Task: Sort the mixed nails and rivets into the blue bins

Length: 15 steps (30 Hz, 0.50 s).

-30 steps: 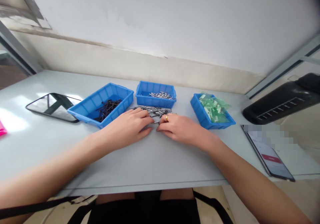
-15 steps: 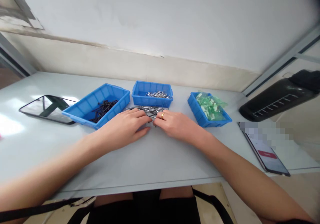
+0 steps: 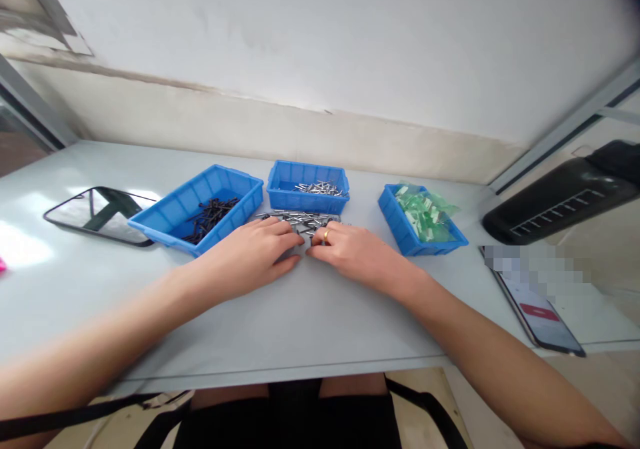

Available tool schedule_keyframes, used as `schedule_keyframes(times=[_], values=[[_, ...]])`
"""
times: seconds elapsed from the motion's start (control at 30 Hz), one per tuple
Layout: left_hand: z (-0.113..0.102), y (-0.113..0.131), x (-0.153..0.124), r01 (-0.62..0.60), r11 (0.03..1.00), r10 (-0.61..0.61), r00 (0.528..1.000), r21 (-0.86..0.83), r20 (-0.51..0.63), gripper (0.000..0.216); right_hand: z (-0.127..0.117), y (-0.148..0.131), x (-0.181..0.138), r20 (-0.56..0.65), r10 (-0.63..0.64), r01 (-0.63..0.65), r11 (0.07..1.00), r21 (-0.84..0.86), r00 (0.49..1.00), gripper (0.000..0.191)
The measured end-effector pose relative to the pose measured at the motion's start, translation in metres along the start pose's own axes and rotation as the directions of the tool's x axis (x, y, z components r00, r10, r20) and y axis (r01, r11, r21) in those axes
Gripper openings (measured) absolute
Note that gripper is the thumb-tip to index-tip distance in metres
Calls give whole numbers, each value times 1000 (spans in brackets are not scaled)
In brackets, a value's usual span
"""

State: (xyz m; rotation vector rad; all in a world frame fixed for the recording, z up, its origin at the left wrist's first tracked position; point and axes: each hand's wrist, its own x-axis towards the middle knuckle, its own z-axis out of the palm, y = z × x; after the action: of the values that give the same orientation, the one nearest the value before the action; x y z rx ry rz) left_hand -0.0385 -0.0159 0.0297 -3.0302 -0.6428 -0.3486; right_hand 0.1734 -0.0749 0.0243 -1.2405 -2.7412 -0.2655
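A loose pile of thin silver pins (image 3: 295, 216), like nails or rivets, lies on the table in front of both hands, with dark pieces mixed in. At its left near edge is my left hand (image 3: 257, 252), palm down, fingers bent over the pieces and thumb apart from them. My right hand (image 3: 350, 252), wearing a gold ring, faces it from the right. Its thumb and forefinger close together by a small dark piece; what lies between them is hidden. Both sets of fingertips partly cover the pile.
A blue bin (image 3: 165, 239) of black screws (image 3: 213, 219) stands left. Behind the pile, another blue bin (image 3: 307, 201) holds silver pins. To the right are a blue bin (image 3: 400, 232) with green plastic packets (image 3: 425, 215), a black bottle (image 3: 555, 199) and a phone (image 3: 545, 312). A mirror (image 3: 100, 215) lies far left.
The whole view has shifted slightly. My right fingers have moved a little apart from the left ones, and small pieces at the near edge of the pile have shifted.
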Motion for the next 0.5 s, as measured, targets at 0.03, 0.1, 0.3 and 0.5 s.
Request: schedule_keyframes(times=[0.03,0.1,0.3,0.5], values=[[0,0,0,-2,1000,2,1000,-8,-12,24,0,1,0,-5,6,-6,1000,-19,1000,15],[0,1,1,-5,1000,4,1000,-16,-23,25,0,2,0,-6,14,-14,999,-51,1000,16],[-1,1,1,-11,999,11,1000,-33,-6,22,-3,4,1,23,28,-26,997,-76,999,15],[-4,3,0,0,999,1,1000,-38,18,24,-2,4,2,53,26,-21,995,-93,998,12]])
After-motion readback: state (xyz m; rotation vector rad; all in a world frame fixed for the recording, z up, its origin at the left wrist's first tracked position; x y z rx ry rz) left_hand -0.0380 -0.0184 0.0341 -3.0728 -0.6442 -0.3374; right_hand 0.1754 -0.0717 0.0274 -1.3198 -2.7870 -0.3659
